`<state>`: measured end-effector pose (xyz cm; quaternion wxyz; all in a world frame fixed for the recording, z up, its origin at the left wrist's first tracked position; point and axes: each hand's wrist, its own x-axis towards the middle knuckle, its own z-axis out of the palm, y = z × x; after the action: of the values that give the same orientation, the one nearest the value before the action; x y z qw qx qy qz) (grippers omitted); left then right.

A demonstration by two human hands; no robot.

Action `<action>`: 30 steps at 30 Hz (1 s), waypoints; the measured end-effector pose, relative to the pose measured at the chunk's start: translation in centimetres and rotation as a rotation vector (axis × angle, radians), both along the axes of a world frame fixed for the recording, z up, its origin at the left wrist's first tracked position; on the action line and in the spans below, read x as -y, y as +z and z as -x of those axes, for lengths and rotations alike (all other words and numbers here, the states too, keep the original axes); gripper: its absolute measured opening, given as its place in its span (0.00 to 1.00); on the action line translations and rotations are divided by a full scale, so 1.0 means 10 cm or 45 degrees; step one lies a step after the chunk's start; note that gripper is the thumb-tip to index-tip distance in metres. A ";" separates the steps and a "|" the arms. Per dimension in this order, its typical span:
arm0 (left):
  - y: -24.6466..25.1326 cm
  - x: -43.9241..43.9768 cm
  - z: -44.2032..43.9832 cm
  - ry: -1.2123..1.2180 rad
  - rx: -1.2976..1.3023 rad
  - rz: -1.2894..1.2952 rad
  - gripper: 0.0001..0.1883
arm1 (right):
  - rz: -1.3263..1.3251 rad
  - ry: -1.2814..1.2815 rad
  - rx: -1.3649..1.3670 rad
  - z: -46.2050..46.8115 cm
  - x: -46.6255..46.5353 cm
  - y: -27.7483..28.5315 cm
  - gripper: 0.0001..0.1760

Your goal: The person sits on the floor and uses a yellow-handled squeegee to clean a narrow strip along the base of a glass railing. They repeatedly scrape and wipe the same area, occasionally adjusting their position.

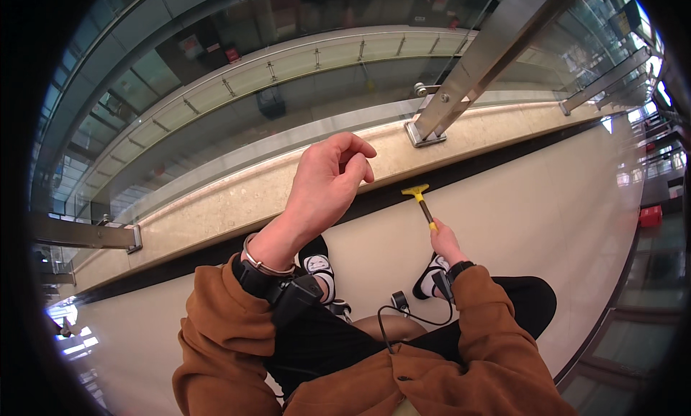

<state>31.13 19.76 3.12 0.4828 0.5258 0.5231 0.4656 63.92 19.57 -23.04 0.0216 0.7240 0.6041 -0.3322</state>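
Observation:
My right hand [446, 240] grips the handle of a yellow and black scraper [424, 206]. The scraper's wide yellow head lies against the black border strip [378, 204] at the floor's edge, below the stone ledge [232, 218]. My left hand [329, 181] is raised nearer the camera, in front of the ledge. Its fingers curl loosely, with a gap by the thumb, and I see nothing held in it; the palm is hidden.
A steel railing post [459, 86] rises from the ledge ahead, and another post [89, 235] stands at left. Glass panels run between posts. Beyond them lies a curved balcony railing [317, 58]. Under me is a low stool [388, 328] with casters, on glossy tile floor [540, 221].

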 end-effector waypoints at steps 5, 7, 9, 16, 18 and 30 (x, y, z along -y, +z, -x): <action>0.12 0.02 -0.10 -0.063 -0.012 0.057 0.08 | -0.163 0.115 -0.118 0.10 0.19 -0.08 0.23; 0.22 0.07 -0.14 -0.137 0.159 -0.029 0.10 | -0.080 0.120 -0.071 0.13 0.46 -0.12 0.24; 0.38 0.19 -0.17 -0.321 0.362 0.011 0.12 | -0.039 0.057 -0.099 0.17 0.65 -0.20 0.25; 0.90 0.87 -0.73 -0.802 1.607 -0.636 0.05 | 0.111 -0.225 -0.314 0.23 0.84 -0.10 0.27; 0.89 0.86 -0.79 -0.792 1.775 -0.756 0.07 | 0.084 -0.178 -0.286 0.24 0.83 -0.02 0.27; 0.91 1.03 -0.75 -0.685 1.947 -0.514 0.12 | 0.016 -0.121 -0.203 0.26 0.77 0.05 0.27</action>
<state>38.64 9.42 12.26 0.6959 0.2481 -0.1858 0.6478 61.29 11.83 -22.54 -0.0379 0.7230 0.5668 -0.3931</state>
